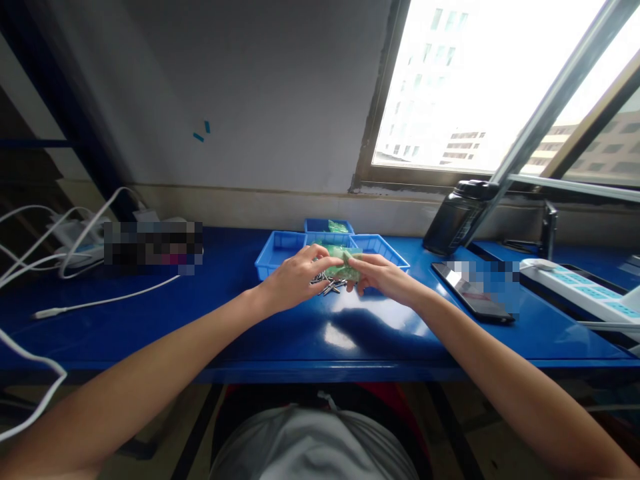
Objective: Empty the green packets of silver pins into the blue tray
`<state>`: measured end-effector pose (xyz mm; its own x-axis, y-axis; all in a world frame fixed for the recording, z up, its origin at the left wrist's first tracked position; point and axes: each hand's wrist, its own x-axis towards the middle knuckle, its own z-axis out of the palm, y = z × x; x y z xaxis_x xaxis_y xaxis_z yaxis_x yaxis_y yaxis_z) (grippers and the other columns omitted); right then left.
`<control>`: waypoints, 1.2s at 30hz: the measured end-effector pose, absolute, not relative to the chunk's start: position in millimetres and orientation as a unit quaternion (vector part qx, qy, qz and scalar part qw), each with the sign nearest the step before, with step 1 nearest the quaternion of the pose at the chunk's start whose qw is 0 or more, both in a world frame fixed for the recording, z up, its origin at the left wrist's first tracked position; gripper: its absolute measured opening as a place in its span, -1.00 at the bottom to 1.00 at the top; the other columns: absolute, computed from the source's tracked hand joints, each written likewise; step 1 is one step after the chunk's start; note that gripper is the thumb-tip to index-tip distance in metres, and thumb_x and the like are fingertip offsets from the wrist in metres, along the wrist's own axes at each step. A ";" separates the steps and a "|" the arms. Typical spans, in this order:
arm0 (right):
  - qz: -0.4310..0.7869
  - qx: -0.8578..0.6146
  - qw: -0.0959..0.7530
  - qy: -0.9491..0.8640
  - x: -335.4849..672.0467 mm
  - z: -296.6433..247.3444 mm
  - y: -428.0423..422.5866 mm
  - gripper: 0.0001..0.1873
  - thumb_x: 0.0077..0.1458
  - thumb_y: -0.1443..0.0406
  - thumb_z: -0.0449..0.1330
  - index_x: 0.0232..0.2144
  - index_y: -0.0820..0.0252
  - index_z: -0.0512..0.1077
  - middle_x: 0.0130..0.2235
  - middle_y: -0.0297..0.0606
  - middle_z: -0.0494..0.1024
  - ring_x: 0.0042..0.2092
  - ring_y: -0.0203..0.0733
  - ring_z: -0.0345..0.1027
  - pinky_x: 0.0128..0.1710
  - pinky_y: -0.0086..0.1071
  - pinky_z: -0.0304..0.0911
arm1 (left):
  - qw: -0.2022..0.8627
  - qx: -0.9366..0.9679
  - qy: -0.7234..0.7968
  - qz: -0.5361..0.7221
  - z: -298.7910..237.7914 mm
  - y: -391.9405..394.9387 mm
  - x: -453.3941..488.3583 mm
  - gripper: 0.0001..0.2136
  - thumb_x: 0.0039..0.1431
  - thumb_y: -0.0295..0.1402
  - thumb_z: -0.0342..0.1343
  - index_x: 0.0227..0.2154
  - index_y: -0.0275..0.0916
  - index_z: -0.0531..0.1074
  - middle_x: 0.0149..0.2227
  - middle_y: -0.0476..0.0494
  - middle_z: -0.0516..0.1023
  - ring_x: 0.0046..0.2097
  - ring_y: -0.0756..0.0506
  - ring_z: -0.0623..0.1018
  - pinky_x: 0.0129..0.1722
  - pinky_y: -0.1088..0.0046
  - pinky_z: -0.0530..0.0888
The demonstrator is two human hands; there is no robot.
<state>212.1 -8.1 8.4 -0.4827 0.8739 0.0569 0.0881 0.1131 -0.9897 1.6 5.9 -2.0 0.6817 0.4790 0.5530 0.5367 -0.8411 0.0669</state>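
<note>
Left hand: the person's left hand [303, 275] comes in over the table, palm down, its fingers curved and reaching to the left side of the bag; its forefinger touches the plastic, but I cannot tell whether thumb and finger pinch it.

Right hand: the person's right hand [373, 272] meets it from the other side, thumb and fingers pinching the bag's right side.

Green bag: a small, translucent green plastic bag [344, 272] is between the two hands, just in front of the trays; its contents are too small to make out.

Metal pieces: a loose heap of slim, shiny silver metal pieces [331, 288] lies on the tabletop below the bag, near the left thumb.

Blue trays: an open blue plastic left tray [280, 257] and a matching right tray [385, 248] flank a middle one; a small blue rear tray [314, 227] holds a crumpled green packet [338, 227].

Blue table: the glossy blue table [300, 343] carries everything here.

Right side: a black plastic bottle [456, 219] leans near the window [435, 93]; a flat black phone [470, 292] lies before it, and beyond that a white power strip [583, 288].

Left side: white cables [113, 293] trail across the tabletop.
</note>
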 end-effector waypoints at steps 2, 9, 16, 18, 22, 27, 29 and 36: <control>0.569 -0.374 0.332 -0.653 213.1 11.0 -9.4 -0.62 0.07 0.07 0.13 -0.27 0.31 0.41 -0.31 -0.16 0.52 -0.45 -0.34 0.37 -0.55 -0.51 0.24 | 0.091 -0.912 -0.273 -0.293 -1.4 8.4 1.1 -0.70 0.13 -0.43 0.05 -0.05 -0.17 0.32 -0.10 -0.13 0.37 -0.08 -0.09 0.41 -0.18 0.42 0.46; 0.394 -0.494 0.291 -0.718 214.8 7.1 -4.0 -0.56 0.13 0.02 0.00 -0.50 0.28 0.36 -0.49 -0.20 0.52 -0.54 -0.33 0.31 -0.59 -0.48 0.19 | 0.161 -0.903 -0.257 -0.304 1.4 9.4 -2.1 -0.86 0.20 -0.42 -0.04 -0.32 -0.24 0.42 -0.31 -0.06 0.50 -0.20 -0.03 0.46 -0.22 0.51 0.41; 0.153 -0.437 0.329 -0.823 218.2 11.9 -10.4 -0.74 0.12 0.33 -0.03 -0.17 0.20 0.38 -0.26 -0.24 0.48 -0.41 -0.34 0.33 -0.42 -0.45 0.24 | 0.169 -0.880 -0.312 -0.315 0.4 6.9 -1.5 -0.88 0.15 -0.42 0.01 -0.40 -0.24 0.44 -0.38 -0.04 0.49 -0.28 -0.02 0.48 -0.33 0.53 0.37; 0.124 -0.394 0.301 -0.859 217.2 12.9 -14.1 -0.73 0.06 0.35 0.05 -0.15 0.19 0.38 -0.28 -0.25 0.48 -0.38 -0.32 0.32 -0.40 -0.46 0.24 | 0.153 -0.879 -0.322 -0.317 1.0 5.5 -0.7 -0.90 0.13 -0.43 0.03 -0.41 -0.25 0.44 -0.40 -0.04 0.48 -0.30 -0.02 0.48 -0.34 0.53 0.37; 0.062 -0.372 0.283 -0.882 212.6 11.1 -18.1 -0.74 0.03 0.22 0.18 -0.21 0.21 0.41 -0.32 -0.23 0.49 -0.36 -0.29 0.33 -0.36 -0.44 0.23 | 0.121 -0.875 -0.338 -0.325 3.1 2.4 0.7 -0.92 0.11 -0.43 0.05 -0.42 -0.25 0.43 -0.43 -0.01 0.46 -0.37 0.01 0.46 -0.38 0.55 0.34; 0.044 -0.382 0.275 -0.882 207.1 11.7 -19.5 -0.65 0.06 0.12 0.16 -0.16 0.22 0.39 -0.31 -0.21 0.50 -0.35 -0.28 0.35 -0.40 -0.45 0.22 | 0.105 -0.858 -0.369 -0.342 5.4 1.4 0.2 -0.96 0.06 -0.45 0.08 -0.47 -0.25 0.41 -0.45 0.01 0.45 -0.43 0.03 0.44 -0.44 0.54 0.30; 0.009 -0.395 0.281 -0.874 205.3 13.6 -16.3 -0.70 0.08 0.15 0.14 -0.20 0.23 0.41 -0.31 -0.21 0.50 -0.38 -0.29 0.34 -0.40 -0.46 0.22 | 0.078 -0.856 -0.376 -0.345 5.4 1.8 -0.7 -0.96 0.06 -0.45 0.08 -0.46 -0.24 0.41 -0.44 0.01 0.45 -0.42 0.03 0.44 -0.43 0.54 0.31; -0.148 -0.396 0.215 -0.881 205.2 43.9 28.8 -0.78 0.13 0.30 0.04 -0.30 0.19 0.48 -0.34 -0.24 0.52 -0.37 -0.29 0.35 -0.32 -0.46 0.17 | 0.068 -0.867 -0.384 -0.310 6.2 2.5 -4.5 -0.82 0.18 -0.33 -0.03 -0.22 -0.24 0.41 -0.30 -0.06 0.51 -0.34 -0.02 0.48 -0.37 0.50 0.36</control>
